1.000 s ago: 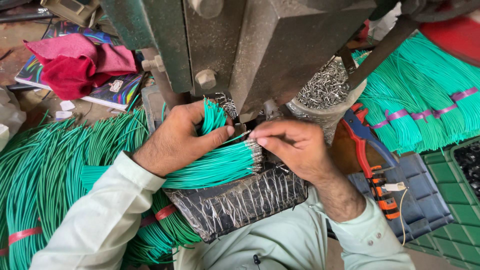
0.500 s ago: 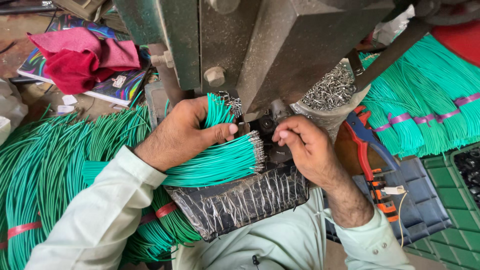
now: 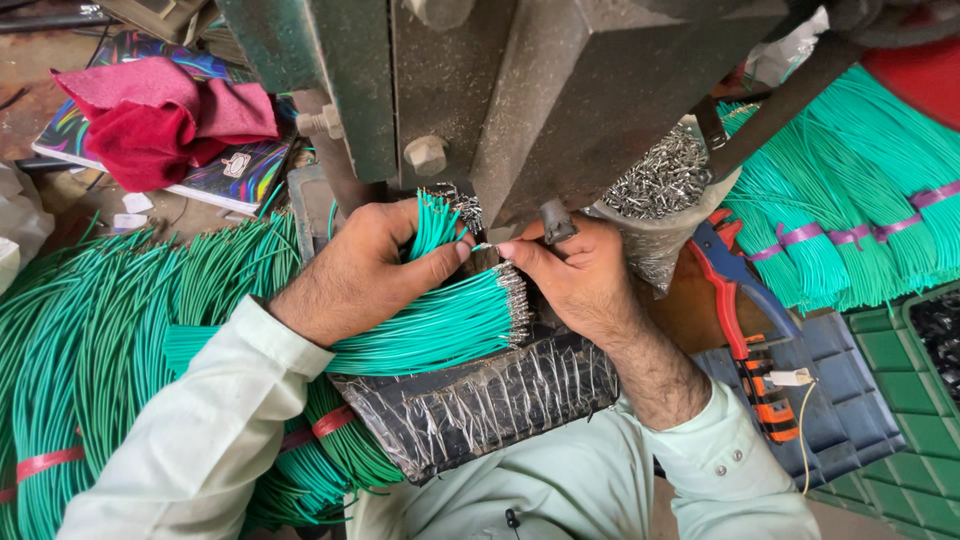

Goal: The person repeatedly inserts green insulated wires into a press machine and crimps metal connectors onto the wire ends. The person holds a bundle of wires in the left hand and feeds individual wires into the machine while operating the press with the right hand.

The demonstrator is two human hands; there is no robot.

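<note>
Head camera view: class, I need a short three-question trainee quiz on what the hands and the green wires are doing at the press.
1. True or false: the left hand grips a bundle of green wires.
2. Where does the right hand pinch? A) at the wire ends under the grey press; B) on the red cloth; C) on the crimping pliers.
3. What fills the clear bag behind the right hand?

Key
1. True; some wires stick up above its thumb.
2. A.
3. Small silvery metal pieces, too small to tell their kind.
</note>
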